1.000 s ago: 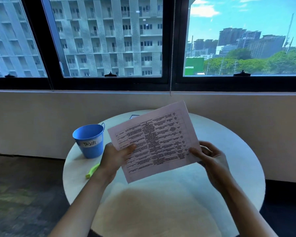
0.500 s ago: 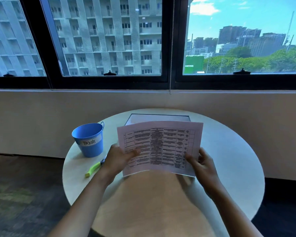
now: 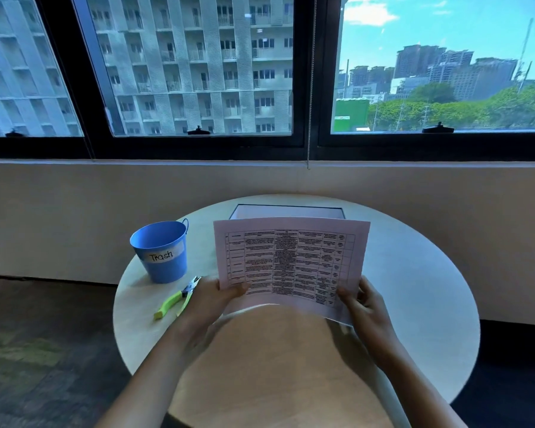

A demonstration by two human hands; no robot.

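A printed sheet of paper [image 3: 291, 261] with a table of text is held upright above a round white table [image 3: 414, 288]. My left hand [image 3: 210, 301] pinches its lower left corner, thumb on the front. My right hand [image 3: 363, 304] pinches the lower right corner the same way. The sheet faces me squarely, and its lower edge curves a little toward me.
A blue bucket [image 3: 161, 251] labelled "Trash" stands at the table's left. A staple remover with green handles [image 3: 176, 299] lies beside my left hand. A flat dark-rimmed tray or box [image 3: 286, 210] lies behind the paper. A wall and windows lie beyond.
The sheet was tilted with its right side raised; it has turned level and come lower and nearer. The tray behind it and the green-handled tool have come into view.
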